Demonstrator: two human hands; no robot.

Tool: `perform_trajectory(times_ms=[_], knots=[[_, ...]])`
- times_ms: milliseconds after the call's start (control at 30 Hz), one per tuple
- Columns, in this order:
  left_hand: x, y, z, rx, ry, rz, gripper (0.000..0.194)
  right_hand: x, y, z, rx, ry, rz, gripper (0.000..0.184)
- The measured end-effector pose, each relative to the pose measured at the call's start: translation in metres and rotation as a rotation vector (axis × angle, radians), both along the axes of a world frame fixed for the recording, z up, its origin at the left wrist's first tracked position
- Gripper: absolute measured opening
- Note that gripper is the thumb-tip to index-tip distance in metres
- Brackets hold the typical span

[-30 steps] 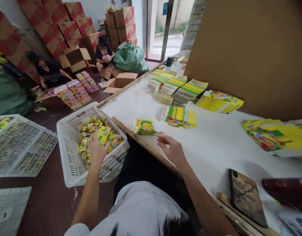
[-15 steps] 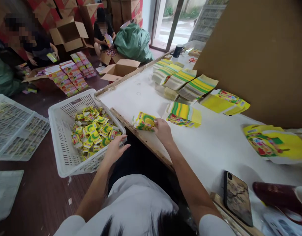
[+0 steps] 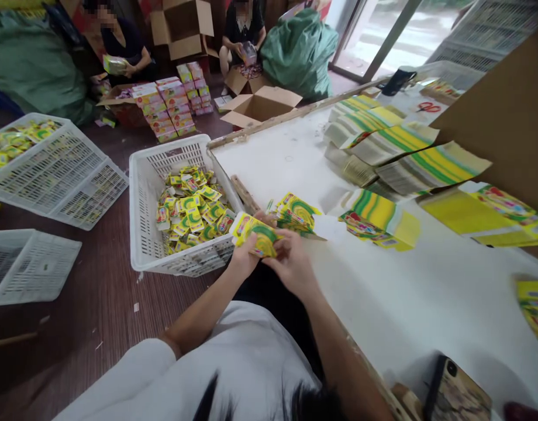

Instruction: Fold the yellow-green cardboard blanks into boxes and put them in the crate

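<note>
A small yellow and green printed carton (image 3: 261, 238) is held over my lap by the table edge. My left hand (image 3: 245, 257) grips its left end, the thumb on top. My right hand (image 3: 292, 260) has its fingers around the right end. Just behind it, more flat yellow cartons (image 3: 297, 211) lie on the white table (image 3: 361, 292). Left of my hands stands a white plastic basket (image 3: 135, 234), with many small filled-looking yellow cartons (image 3: 194, 213) heaped inside.
Rows of stacked yellow-green cartons (image 3: 435, 166) and a nearer bundle (image 3: 378, 219) lie on the table, along with a phone (image 3: 459, 389) and red scissors (image 3: 428, 107). More baskets (image 3: 71, 169) stand left. Two people sit beyond, near open boxes (image 3: 269, 108) and a green sack (image 3: 299, 52).
My right hand has lifted a carton off the table pile and brought it over my lap. My left hand has come over from the basket's edge and taken hold. The view has turned left.
</note>
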State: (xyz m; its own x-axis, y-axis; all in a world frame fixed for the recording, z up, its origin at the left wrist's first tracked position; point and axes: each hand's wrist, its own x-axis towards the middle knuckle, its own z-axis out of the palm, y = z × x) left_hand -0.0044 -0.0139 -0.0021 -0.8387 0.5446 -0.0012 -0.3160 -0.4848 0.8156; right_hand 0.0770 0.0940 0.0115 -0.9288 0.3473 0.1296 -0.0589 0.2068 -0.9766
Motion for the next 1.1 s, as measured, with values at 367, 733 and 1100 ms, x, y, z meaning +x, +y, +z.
perform_trajectory(times_ms=[367, 733, 1100], knots=[[0.008, 0.004, 0.006, -0.019, 0.034, 0.261, 0.049, 0.018, -0.022, -0.010, -0.021, -0.057, -0.026, 0.037], [-0.008, -0.017, 0.009, -0.243, 0.252, 0.217, 0.038, 0.028, 0.009, -0.002, 0.271, 0.067, -0.302, 0.017], [-0.003, -0.028, 0.043, -0.944, 1.039, -0.220, 0.068, 0.038, 0.007, 0.020, 0.768, 0.296, -0.257, 0.041]])
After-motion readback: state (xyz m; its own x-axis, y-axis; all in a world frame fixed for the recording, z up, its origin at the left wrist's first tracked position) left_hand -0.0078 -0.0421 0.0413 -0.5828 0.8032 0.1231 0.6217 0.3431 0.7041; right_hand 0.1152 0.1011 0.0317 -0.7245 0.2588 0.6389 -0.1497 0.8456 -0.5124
